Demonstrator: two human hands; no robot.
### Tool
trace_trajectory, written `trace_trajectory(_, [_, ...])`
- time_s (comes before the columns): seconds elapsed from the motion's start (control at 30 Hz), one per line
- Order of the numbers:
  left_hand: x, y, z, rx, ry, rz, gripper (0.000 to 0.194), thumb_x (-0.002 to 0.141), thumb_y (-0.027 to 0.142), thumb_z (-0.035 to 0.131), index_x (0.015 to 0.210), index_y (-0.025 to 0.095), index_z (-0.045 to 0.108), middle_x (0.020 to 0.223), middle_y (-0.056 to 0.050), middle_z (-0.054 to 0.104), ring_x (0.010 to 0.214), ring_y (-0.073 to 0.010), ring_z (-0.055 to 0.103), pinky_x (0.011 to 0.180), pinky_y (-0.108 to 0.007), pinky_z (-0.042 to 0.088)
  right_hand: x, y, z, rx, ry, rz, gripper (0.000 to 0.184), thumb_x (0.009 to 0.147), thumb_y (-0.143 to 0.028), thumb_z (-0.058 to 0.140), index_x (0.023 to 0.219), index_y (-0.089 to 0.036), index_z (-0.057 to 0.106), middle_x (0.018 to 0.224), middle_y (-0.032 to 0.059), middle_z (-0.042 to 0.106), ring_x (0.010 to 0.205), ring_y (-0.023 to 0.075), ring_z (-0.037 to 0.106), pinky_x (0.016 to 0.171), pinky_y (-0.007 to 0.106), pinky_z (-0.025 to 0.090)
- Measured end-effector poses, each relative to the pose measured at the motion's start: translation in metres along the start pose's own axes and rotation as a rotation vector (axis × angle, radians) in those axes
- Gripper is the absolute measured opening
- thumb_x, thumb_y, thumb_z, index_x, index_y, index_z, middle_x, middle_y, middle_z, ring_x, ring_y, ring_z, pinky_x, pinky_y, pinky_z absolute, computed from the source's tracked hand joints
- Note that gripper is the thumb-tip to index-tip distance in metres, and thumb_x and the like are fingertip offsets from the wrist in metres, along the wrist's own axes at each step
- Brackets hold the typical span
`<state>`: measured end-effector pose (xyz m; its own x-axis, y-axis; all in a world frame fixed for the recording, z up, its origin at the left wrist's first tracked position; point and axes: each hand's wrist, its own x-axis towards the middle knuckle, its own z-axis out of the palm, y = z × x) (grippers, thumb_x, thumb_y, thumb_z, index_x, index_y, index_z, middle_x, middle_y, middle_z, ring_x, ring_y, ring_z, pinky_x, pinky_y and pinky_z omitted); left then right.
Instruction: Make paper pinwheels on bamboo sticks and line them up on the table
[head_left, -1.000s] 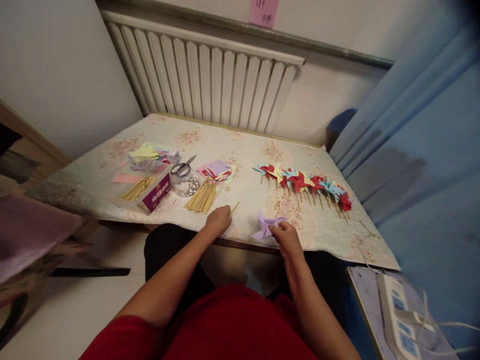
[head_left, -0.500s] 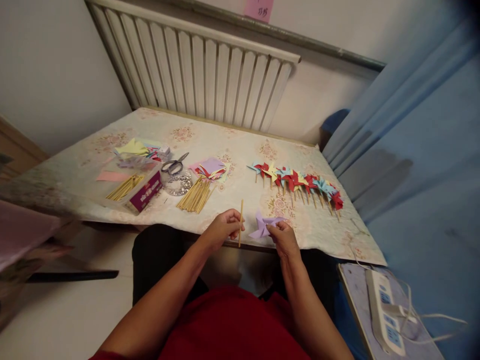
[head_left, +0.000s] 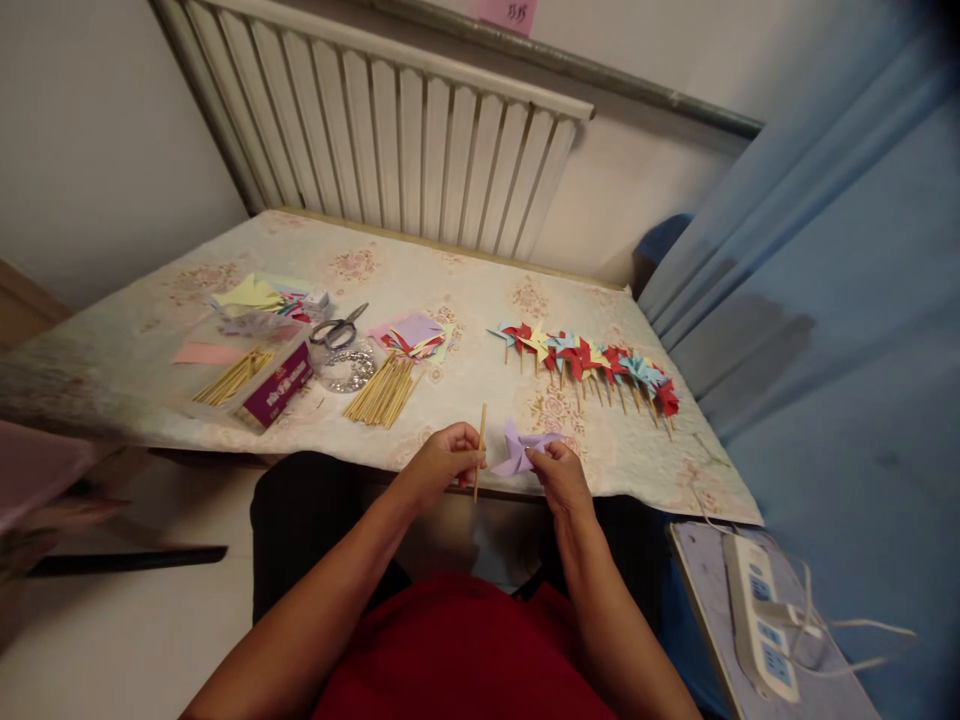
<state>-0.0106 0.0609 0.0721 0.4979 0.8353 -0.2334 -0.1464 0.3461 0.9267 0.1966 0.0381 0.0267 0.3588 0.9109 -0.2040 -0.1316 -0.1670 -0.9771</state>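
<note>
My left hand pinches a thin wooden stick, held close to upright over the table's front edge. Just to its right, my right hand grips a purple paper pinwheel near its centre; the stick and the pinwheel are apart. A bundle of loose sticks lies beyond my left hand. Behind the bundle is a pile of coloured paper. Farther right, a row of red, yellow and blue pinwheels on sticks lies on the table.
Scissors rest by a round clear container of small shiny pieces. Left of them is a purple-labelled box with sticks, and more paper behind. A power strip with cables sits at the lower right, near a blue curtain.
My left hand has lifted the stick from the table and turned it nearly upright, bringing it closer to the purple pinwheel. My right hand keeps its hold. The view has shifted slightly.
</note>
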Motion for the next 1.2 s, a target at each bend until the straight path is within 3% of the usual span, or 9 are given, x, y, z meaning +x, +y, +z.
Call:
trace_trajectory(0.8, [-0.001,-0.006,0.001,0.051,0.031,0.022,0.024,0.068,0.027,0.067,0.074,0.019,0.045,0.056,0.007,0.054,0.038,-0.0050,0.043,0.039,-0.017,0.030,-0.003,-0.002,0.001,0.019,-0.018,0.013,0.028,0.051,-0.035,0.077,0.063,-0.019,0.056,0.049,-0.0065,0.051,0.044,0.0075,0.038,0.044,0.022,0.026])
trace_trajectory(1.2, [-0.002,-0.006,0.002,0.035,0.076,0.060,0.023,0.068,0.025,0.066,0.070,0.020,0.044,0.048,0.009,0.048,0.035,-0.0054,0.039,0.038,-0.018,0.030,0.002,0.009,-0.002,0.021,-0.010,0.007,0.031,0.051,-0.035,0.079,0.061,-0.019,0.055,0.049,-0.0070,0.048,0.044,0.0075,0.037,0.045,0.022,0.024])
